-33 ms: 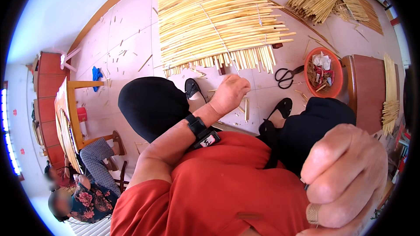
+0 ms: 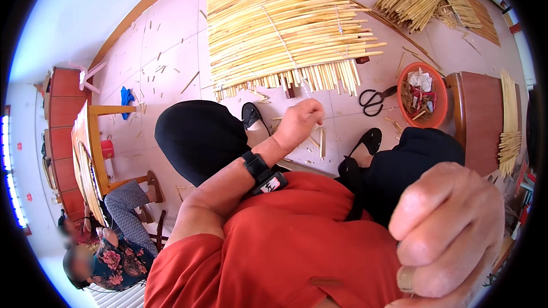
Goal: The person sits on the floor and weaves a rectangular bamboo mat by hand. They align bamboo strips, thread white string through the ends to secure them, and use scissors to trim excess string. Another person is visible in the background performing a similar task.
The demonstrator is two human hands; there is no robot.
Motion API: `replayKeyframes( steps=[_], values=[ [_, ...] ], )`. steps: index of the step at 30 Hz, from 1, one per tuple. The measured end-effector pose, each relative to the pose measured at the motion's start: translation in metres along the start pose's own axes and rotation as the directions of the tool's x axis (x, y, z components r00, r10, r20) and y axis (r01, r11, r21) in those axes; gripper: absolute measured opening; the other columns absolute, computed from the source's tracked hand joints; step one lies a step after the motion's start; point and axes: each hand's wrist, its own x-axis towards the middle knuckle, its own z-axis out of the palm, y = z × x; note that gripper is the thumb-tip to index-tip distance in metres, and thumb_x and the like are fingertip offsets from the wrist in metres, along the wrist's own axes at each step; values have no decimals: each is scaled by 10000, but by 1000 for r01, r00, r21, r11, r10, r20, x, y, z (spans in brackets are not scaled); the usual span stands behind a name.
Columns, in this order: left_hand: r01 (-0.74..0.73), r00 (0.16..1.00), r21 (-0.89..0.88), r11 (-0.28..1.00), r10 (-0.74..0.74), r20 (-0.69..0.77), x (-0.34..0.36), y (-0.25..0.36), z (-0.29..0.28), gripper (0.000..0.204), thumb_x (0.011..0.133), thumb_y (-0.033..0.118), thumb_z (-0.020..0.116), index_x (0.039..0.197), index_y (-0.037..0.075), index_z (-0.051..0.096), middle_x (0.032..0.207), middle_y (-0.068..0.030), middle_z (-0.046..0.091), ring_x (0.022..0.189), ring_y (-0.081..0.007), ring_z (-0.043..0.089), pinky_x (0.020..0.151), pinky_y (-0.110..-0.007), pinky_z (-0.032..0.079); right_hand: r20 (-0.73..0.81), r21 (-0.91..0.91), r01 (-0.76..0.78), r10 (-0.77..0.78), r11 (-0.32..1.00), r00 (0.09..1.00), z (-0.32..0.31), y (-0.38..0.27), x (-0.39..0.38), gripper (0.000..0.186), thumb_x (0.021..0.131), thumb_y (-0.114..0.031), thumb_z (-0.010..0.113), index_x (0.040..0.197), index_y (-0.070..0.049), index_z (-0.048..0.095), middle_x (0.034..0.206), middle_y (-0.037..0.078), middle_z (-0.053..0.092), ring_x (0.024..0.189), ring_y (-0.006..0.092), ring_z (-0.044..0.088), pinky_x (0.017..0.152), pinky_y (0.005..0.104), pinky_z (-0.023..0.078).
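In front of me is a mat of pale straw-coloured sticks [image 2: 274, 28], lying in rows and crossed by thin threads. The cut ends of more sticks show below its near edge. One pale thread [image 2: 305, 84] runs down off that edge to my left hand [image 2: 298, 124], whose fingers are curled closed around its end. Close to the camera on the right, my right hand [image 2: 451, 231] is a fist with a tan band around one finger. What its fingers hold, if anything, is hidden. My two hands are far apart, and neither touches the sticks.
Black scissors [image 2: 372, 101] lie on the floor beside an orange basin [image 2: 404, 94] of scraps. Stick bundles [image 2: 410, 0] are at the far right, and more sticks rest on a brown bench [image 2: 482, 120]. At left, a person [image 2: 123, 251] sits by a wooden table [image 2: 94, 154].
My left hand has turned slightly and come down a little toward me. My right fist has shifted very slightly. The mat stays where it was.
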Motion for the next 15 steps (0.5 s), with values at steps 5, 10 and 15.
replayKeyframes(
  steps=[5,10,15],
  values=[
    [274,794,-817,508,-598,-105,-15,-22,-21,108,935,138,524,840,87,519,717,-49,583,713,-193,596,737,-344,503,-24,-41,21,-22,999,999,9,-1,-11,48,710,-62,609,757,-58,613,661,-1,457,523,121,399,502,269,344],
    [379,743,-754,537,-663,-98,-26,-19,-29,68,931,119,514,877,84,536,811,-79,612,726,-207,605,740,-364,510,249,46,-207,190,977,950,-7,-9,-9,80,803,-83,602,822,-24,652,709,20,525,546,124,459,536,266,378],
    [226,960,194,954,-252,122,-25,38,-31,247,857,72,607,1102,70,586,1167,-140,590,804,-181,626,718,-314,508,-37,-188,-539,542,821,839,-12,7,-43,94,847,-99,593,799,-19,601,697,20,535,543,120,476,513,256,382]
  ],
)
